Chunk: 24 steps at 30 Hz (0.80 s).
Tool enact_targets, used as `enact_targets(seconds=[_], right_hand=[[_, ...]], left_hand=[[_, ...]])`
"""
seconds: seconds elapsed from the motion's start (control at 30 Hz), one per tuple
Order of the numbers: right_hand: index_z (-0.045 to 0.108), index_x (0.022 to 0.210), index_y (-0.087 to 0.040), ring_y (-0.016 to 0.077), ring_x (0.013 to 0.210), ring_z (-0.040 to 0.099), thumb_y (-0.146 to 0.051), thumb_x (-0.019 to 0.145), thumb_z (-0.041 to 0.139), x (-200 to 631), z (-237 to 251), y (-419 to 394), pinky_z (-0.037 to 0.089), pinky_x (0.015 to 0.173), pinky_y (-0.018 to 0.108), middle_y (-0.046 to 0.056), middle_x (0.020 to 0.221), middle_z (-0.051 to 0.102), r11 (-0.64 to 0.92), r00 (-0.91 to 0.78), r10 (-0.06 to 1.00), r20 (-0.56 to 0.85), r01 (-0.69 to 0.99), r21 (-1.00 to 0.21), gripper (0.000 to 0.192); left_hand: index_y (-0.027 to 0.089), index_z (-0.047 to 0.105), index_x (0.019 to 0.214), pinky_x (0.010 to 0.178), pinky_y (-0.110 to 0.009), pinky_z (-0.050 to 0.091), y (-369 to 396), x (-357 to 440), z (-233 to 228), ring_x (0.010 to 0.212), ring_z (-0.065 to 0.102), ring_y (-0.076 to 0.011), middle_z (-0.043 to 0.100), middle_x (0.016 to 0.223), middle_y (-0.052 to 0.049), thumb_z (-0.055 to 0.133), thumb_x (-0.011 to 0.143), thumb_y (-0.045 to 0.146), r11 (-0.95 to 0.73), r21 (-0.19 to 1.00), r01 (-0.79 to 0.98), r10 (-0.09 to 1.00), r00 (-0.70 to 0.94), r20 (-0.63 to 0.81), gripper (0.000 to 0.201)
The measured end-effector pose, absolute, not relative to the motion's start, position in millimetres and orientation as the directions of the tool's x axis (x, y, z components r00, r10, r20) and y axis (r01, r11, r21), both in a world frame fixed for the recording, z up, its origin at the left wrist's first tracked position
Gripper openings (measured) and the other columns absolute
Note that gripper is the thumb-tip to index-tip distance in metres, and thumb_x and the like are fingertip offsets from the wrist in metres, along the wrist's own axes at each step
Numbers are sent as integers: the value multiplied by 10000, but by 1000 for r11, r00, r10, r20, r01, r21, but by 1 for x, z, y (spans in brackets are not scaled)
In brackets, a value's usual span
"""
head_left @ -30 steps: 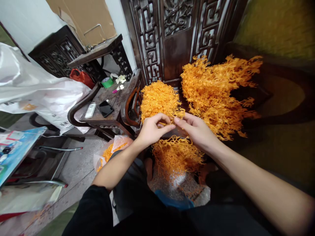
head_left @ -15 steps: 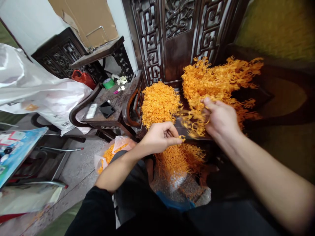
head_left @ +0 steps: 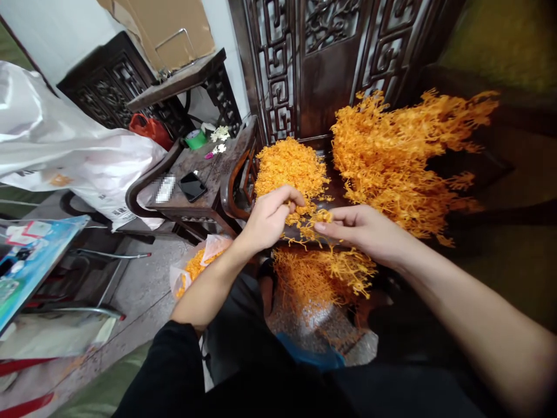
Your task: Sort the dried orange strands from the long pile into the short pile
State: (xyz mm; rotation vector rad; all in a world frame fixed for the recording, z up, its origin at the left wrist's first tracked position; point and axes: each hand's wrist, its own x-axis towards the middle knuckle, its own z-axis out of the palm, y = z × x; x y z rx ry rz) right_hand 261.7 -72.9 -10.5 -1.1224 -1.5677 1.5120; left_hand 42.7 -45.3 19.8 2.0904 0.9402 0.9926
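Both hands meet again: my right hand (head_left: 368,232) has brought a fresh orange sprig (head_left: 319,219) back from the big pile (head_left: 400,151). My left hand (head_left: 267,217) pinches its tip, right fingers closed around its stem.

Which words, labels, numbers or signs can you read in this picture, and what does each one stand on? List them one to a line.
None can be read.
White plastic bag: dark print and a barcode-like patch, too small and blurred to read.
Blue printed sheet: pictures and marks, too blurred to read.
Small white item beside the black phone: blurred out, unreadable.
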Motion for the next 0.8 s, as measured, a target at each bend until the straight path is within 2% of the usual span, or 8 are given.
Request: enact_targets(seconds=[0.07,0.17,0.27,0.37,0.53,0.6,0.7,0.8], right_hand=[[498,565,-197,83,528,271,-634,779,788,259,-10,-73,167,498,276,-47,548,347,-21,-432,899,-75,128,-992,567],[511,552,-198,90,546,275,-663,748,792,257,-11,-73,178,502,275,-40,559,351,2,-479,875,-65,138,-990,578],[546,548,-202,93,540,259,-698,763,755,258,-13,-74,160,498,280,-35,552,342,5,-519,849,-96,191,-982,580],[612,571,-206,95,527,238,-710,813,704,260,-13,-77,149,502,290,-33,537,332,14,-537,836,-114,228,-973,566],[767,700,-230,108,521,279,-726,834,661,267,-7,-82,179,510,297,-18,527,382,41,-506,855,-116,289,-956,525],[736,634,-224,105,512,269,-731,823,668,271,-5,-85,166,506,296,-17,517,377,26,-513,846,-145,312,-950,545],[647,529,-207,101,505,280,-730,784,715,282,-1,-88,181,500,295,-12,513,393,7,-547,817,-183,327,-945,586],[708,640,-212,114,532,347,-719,819,692,294,-2,-88,224,506,294,-1,554,461,17,-490,862,-127,278,-960,538]], left_hand=[[188,644,1016,840,-337,496,-49,47,24,885,640,-176,708,978,-54,465,975,229,-628,649,429,760,517,393,188],[204,612,1213,880,-349,498,-52,52,26,996,674,-216,723,1153,-72,564,984,414,-682,527,507,707,639,302,314],[224,635,1169,865,-323,504,-50,54,21,1002,699,-205,746,1121,-56,542,1011,457,-702,540,465,646,735,207,297],[204,673,1053,792,-288,508,-46,52,17,882,707,-169,763,983,-46,569,1007,412,-663,627,410,658,718,227,237],[183,697,896,706,-266,491,-40,49,15,755,659,-132,739,846,-26,658,955,418,-560,756,339,747,601,284,245],[191,684,843,688,-275,479,-29,43,16,726,623,-129,708,799,-18,693,923,462,-546,759,354,789,521,325,282],[211,594,760,583,-269,403,-5,27,19,622,507,-108,595,698,11,743,856,547,-479,814,328,877,216,429,381],[236,499,800,480,-255,259,10,17,18,513,345,-84,433,624,55,674,879,632,-311,945,99,950,63,306,440]])
